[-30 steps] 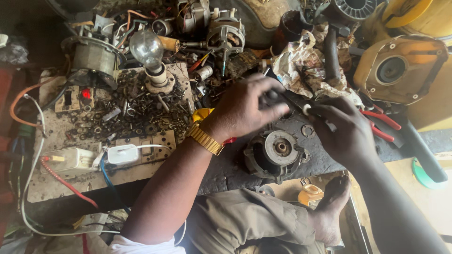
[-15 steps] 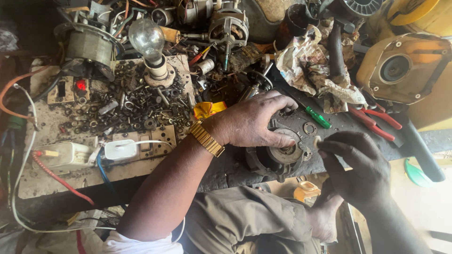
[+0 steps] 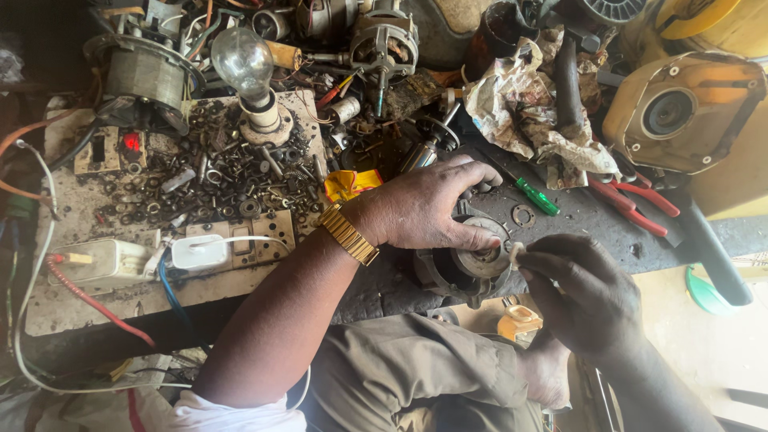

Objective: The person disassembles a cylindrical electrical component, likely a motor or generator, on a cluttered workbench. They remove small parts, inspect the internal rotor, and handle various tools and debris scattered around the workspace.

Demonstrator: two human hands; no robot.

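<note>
Since the earlier frames the left hand has been drawn down from the far clutter and laid flat over the motor housing, and the right hand has been lowered to the housing's right edge.

In the head view, the left hand is spread, fingers extended and pressed on the top plate of the round metal housing, which sits on the dark bench edge, near the person's lap. The right hand is curled, its fingertips pinching a small pale piece just beside the housing's rim; what that piece is cannot be told. A green-handled screwdriver and red-handled pliers lie just beyond, to the right. A bare light bulb stands upright in its holder at far left, among loose screws and nuts.

The housing overhangs the near edge of the bench, so a slip of the pressing hand could let it tip into the lap. The small pinched piece could be dropped and lost in the clutter below.

The housing's centre is covered by the left palm, its underside is hidden, and the right forearm is cut off at the lower frame edge.
</note>
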